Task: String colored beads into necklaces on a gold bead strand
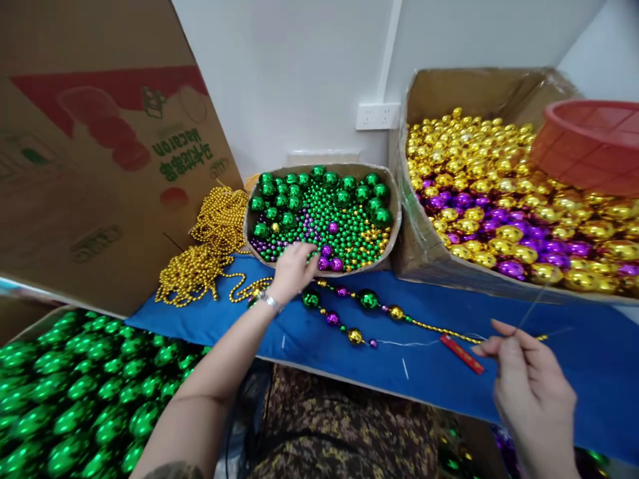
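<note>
My left hand [295,267] reaches over the front rim of a low cardboard box [398,223] of loose beads. Its fingers are bent together by some purple beads [329,263]; the fingertips are partly hidden. Over the right of the blue cloth, my right hand [526,369] pinches a thin, pale thread that sticks up past its fingers. Between the hands lies a bead strand [368,299] of green, purple and gold beads, joined to a fine gold bead chain [439,328]. White thread [407,344] trails from its small purple end bead [373,343] toward my right hand.
Gold bead chains [219,216] are heaped left of the box. A large carton [414,229] of gold and purple beads, with a red basket [589,146] on top, stands right. Green beads [94,392] fill a container lower left. A small red stick [462,354] lies on the blue cloth [359,369].
</note>
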